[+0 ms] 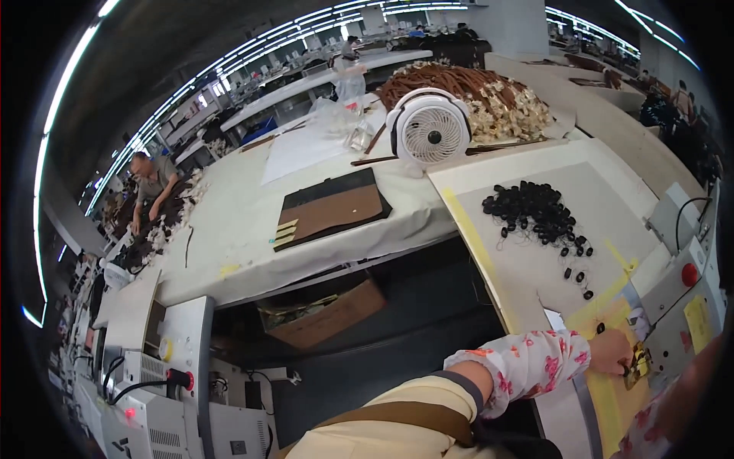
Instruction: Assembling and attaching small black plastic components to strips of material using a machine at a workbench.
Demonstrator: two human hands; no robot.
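Note:
My left hand (610, 351), at the end of a floral sleeve, reaches right to the foot of a grey machine (673, 306). Its fingers pinch a small brass-coloured piece (639, 364) that lies on a yellow mat (612, 390). My right arm (684, 394) is a blurred shape at the lower right edge, and its hand cannot be made out. A heap of small black rings (535, 210) lies on the beige worktop (527, 268) beyond my left hand, with a few loose rings trailing toward it.
The machine carries a red button (690, 274). A white fan (428, 130) stands behind the worktop, with a pile of brown straps (474, 88) beyond. A brown board (332, 210) lies on the white table; a cardboard box (321, 314) sits beneath. Another person (149, 183) works far left.

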